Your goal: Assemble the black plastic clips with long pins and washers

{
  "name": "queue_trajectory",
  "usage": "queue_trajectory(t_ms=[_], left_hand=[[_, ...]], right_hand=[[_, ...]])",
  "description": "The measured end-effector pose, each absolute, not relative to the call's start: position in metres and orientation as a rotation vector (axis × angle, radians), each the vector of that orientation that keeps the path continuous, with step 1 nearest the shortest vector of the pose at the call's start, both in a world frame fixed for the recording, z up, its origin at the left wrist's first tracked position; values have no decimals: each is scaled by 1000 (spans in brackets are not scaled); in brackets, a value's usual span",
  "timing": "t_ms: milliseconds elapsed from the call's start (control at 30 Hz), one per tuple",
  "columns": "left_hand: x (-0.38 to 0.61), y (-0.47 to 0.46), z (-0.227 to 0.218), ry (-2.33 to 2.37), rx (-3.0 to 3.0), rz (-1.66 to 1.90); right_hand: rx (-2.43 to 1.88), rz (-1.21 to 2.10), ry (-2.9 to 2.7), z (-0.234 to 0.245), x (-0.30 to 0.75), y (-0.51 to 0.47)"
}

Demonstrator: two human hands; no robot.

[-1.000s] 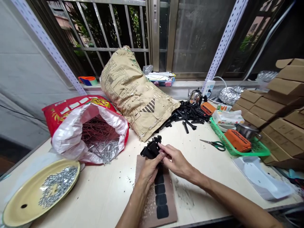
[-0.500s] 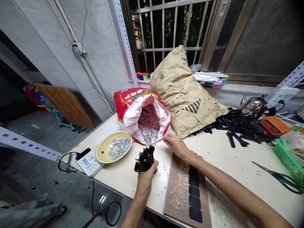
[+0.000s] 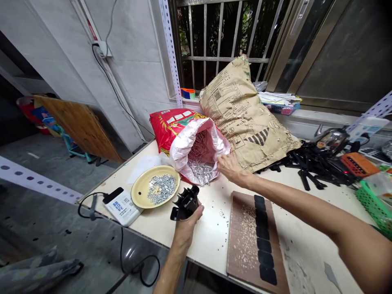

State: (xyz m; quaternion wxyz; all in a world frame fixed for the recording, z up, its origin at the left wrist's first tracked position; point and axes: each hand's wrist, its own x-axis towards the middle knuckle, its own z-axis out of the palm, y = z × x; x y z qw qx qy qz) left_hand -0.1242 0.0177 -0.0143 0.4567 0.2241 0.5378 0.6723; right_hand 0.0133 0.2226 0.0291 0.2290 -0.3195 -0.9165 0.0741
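Note:
My left hand [image 3: 185, 230] is wrapped around a black plastic part [image 3: 185, 203] with several prongs along its top, held above the near edge of the table. Farther forward, my right hand [image 3: 231, 167] has its fingers curled at the right side of the white rolled rim of a red bag [image 3: 174, 126], seemingly gripping it; the fingertips are partly hidden. Inside the bag's mouth lie many long thin metal pins [image 3: 202, 169]. A pale yellow dish [image 3: 139, 200] of small shiny metal pieces [image 3: 162, 188] stands left of the black part.
A brown board [image 3: 237, 245] bears black pads [image 3: 266, 259] and small pale bits. Behind stands a large paper sack [image 3: 239, 110]. Black plastic parts [image 3: 306, 163] are heaped at the right, near a green basket [image 3: 372, 206]. A white power bank [image 3: 124, 209] lies at the table's left edge.
My right hand has moved forward and up along the right side of the bag's rim. My left hand still holds the black part. The view has shifted slightly left.

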Motion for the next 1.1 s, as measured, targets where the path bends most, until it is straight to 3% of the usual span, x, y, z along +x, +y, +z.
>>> queue_trajectory(t_ms=[133,300,533,733,800,967,1100], left_hand=[[-121,24,-10,1303,574,1656],[-110,27,-4,1385,583,1576],[-102,22,-8,1403,649,1477],[-106,14,-9,1267,550,1515],[-110,10,-3,1192,526,1565],[-118,10,4,1233,553,1612],[-117,14,-2,1261,627,1560]], right_hand=[[-1039,314,-2522,71,45,204],[-782,1106,-2140,96,48,151],[-528,930,-2256,85,40,125],[-578,1072,-2246,93,36,141],[-712,900,-2286,81,32,158],[-930,53,-2819,21,17,189],[-845,-65,-2920,-3,5,188]])
